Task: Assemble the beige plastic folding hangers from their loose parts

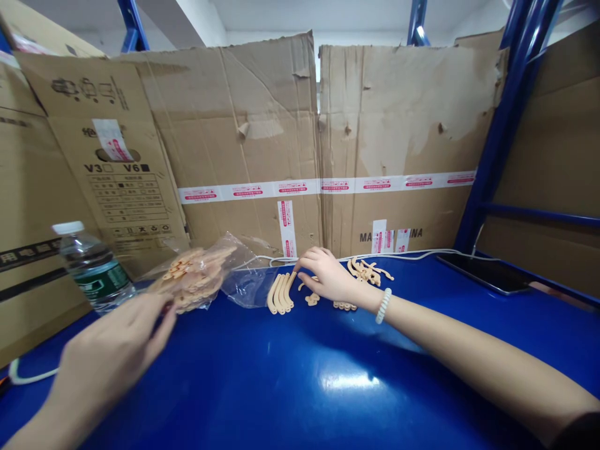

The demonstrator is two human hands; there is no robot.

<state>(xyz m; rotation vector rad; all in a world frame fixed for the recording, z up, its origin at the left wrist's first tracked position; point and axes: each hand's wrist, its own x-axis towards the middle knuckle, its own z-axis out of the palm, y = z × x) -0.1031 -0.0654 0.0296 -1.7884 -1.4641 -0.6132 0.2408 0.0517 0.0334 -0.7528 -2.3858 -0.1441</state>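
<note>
At the left, my left hand (117, 337) is partly closed, thumb and fingers close together at the lower left edge of a clear plastic bag (199, 281). The bag is full of flat beige pieces; whatever is between those fingertips is hidden. My right hand (328, 272), with a pale beaded bracelet (383, 306) at the wrist, pinches the upper end of a curved beige strip (290, 291). That strip lies at the right end of a row of similar curved strips (278, 294). Small beige pieces (312, 299) lie under and beside the right hand, partly covered by it.
More beige pieces (368, 272) lie in a loose pile beyond my right wrist. A water bottle (96, 269) stands at the left, and a dark phone (487, 273) lies at the right. Cardboard sheets (244, 144) wall off the back of the blue table (262, 381). A white cable (422, 254) runs along them.
</note>
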